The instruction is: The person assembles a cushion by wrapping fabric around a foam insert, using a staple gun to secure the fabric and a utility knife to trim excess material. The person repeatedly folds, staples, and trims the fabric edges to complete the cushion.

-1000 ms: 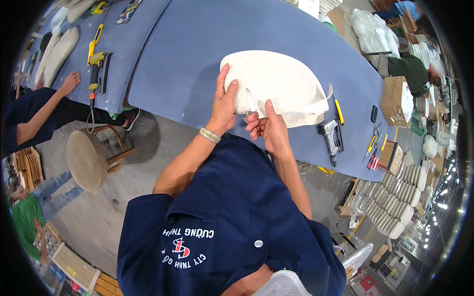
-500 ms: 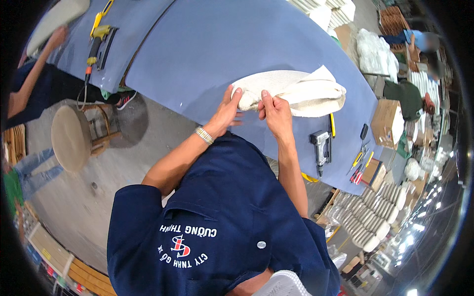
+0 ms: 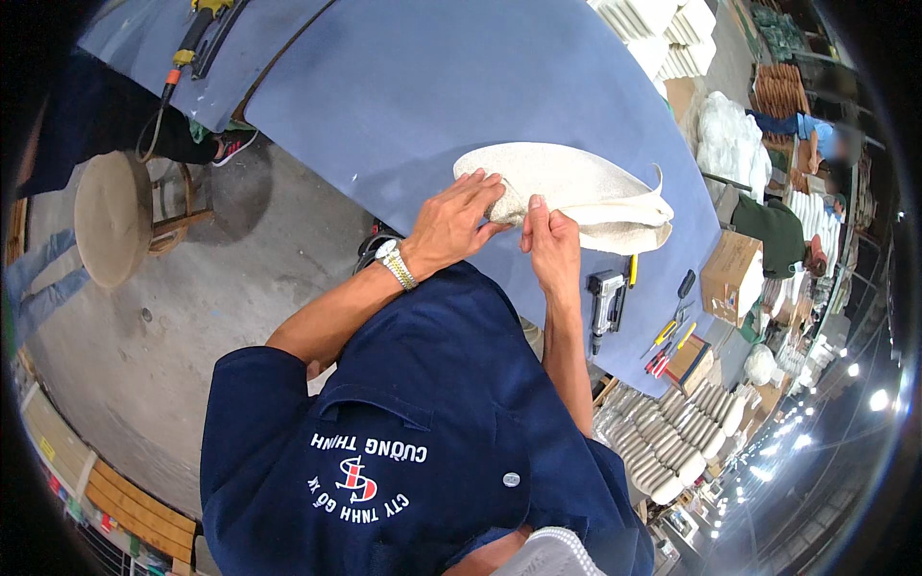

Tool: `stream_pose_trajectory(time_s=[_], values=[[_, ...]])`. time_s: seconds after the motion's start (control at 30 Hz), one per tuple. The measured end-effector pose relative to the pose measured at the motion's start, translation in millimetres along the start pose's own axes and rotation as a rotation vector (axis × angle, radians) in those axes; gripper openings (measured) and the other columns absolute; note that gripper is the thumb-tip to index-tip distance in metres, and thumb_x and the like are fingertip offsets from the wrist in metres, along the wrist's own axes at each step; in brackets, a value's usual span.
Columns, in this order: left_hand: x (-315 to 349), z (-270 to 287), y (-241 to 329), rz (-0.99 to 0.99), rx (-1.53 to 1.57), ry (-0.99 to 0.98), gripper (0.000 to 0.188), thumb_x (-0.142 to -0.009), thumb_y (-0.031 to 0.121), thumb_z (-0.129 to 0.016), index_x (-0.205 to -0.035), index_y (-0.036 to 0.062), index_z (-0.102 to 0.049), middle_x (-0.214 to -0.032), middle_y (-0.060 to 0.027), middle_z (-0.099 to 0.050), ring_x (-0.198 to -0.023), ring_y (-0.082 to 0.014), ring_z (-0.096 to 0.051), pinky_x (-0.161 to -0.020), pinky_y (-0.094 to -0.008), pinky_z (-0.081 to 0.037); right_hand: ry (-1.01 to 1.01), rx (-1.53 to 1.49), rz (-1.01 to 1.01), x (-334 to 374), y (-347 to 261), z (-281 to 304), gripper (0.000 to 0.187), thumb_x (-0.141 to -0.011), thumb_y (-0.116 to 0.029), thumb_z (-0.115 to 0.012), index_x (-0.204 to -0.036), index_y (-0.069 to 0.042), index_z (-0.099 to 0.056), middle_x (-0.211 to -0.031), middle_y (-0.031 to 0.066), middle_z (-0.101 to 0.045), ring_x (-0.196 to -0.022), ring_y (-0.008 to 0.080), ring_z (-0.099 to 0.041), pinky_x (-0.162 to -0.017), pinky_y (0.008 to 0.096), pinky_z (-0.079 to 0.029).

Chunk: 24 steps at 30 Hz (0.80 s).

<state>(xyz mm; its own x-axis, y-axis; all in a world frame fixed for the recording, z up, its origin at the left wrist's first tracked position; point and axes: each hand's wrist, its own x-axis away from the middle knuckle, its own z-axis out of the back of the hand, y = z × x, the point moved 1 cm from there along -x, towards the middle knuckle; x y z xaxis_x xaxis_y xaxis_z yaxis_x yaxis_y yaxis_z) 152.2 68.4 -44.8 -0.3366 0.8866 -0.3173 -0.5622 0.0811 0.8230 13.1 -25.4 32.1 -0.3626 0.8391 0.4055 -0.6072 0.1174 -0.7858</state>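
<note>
Cushion cover (image 3: 562,165) sits over the blue table (image 3: 403,86), near its edge. Left hand (image 3: 455,219) is partly curled, gripping the left end; right hand (image 3: 552,238) pinches the folded rim. Apparent step: fold shaping. Next move likely calls for steady tension.

An off-white, rounded fabric piece (image 3: 552,171) lies lengthwise, left to right, over the near side of the blue bench (image 3: 432,77). Its left end is bunched, its near edge folded, and a thin loose strip (image 3: 660,180) curls up at the right end.
</note>
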Motion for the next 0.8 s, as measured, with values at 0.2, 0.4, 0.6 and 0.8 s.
stream_pose_trajectory(time_s=[0.2,0.4,0.6,0.8], values=[[-4.6,1.7,0.2,0.011,0.012,-0.037,0.059,-0.079,0.015,-0.086,-0.132,0.0039,-0.063,-0.136,-0.0176,-0.066,-0.132,-0.0349,-0.060,-0.103,-0.0435,-0.056,-0.044,0.038,-0.010,5.1,-11.0,0.9,0.055,-0.110,-0.038,-0.054,-0.065,-0.006,-0.058,-0.055,0.0012,-0.053,-0.052,0.0069,-0.046,-0.049,0.0271,-0.035],[-9.6,4.4,5.3,0.065,0.023,-0.020,0.063,-0.083,0.017,-0.081,-0.140,0.0049,-0.058,-0.138,-0.0161,-0.066,-0.129,-0.0359,-0.062,-0.093,-0.0424,-0.061,-0.038,-0.007,0.061,0.9,-0.7,0.6,0.053,-0.109,-0.036,-0.054,-0.070,-0.001,-0.062,-0.054,0.0020,-0.054,-0.051,0.0089,-0.050,-0.050,0.0299,-0.040],[-27.3,19.4,13.3,0.182,0.003,-0.183,0.067,-0.088,0.024,-0.077,-0.149,0.0107,-0.054,-0.146,-0.0140,-0.060,-0.126,-0.0354,-0.064,-0.088,-0.0423,-0.061,-0.072,-0.215,0.135,-14.0,18.6,-7.0,0.051,-0.110,-0.031,-0.052,-0.070,-0.001,-0.062,-0.056,0.0028,-0.057,-0.056,0.0103,-0.054,-0.054,0.0302,-0.044],[-51.1,34.7,-9.6,0.028,-0.007,-0.319,0.061,-0.093,0.021,-0.073,-0.150,0.0113,-0.054,-0.153,-0.0125,-0.055,-0.134,-0.0348,-0.059,-0.107,-0.0427,-0.052,-0.157,-0.305,0.265,-35.6,26.9,-17.9,0.049,-0.110,-0.026,-0.052,-0.069,-0.002,-0.062,-0.060,0.0033,-0.061,-0.061,0.0117,-0.059,-0.059,0.0306,-0.048]])
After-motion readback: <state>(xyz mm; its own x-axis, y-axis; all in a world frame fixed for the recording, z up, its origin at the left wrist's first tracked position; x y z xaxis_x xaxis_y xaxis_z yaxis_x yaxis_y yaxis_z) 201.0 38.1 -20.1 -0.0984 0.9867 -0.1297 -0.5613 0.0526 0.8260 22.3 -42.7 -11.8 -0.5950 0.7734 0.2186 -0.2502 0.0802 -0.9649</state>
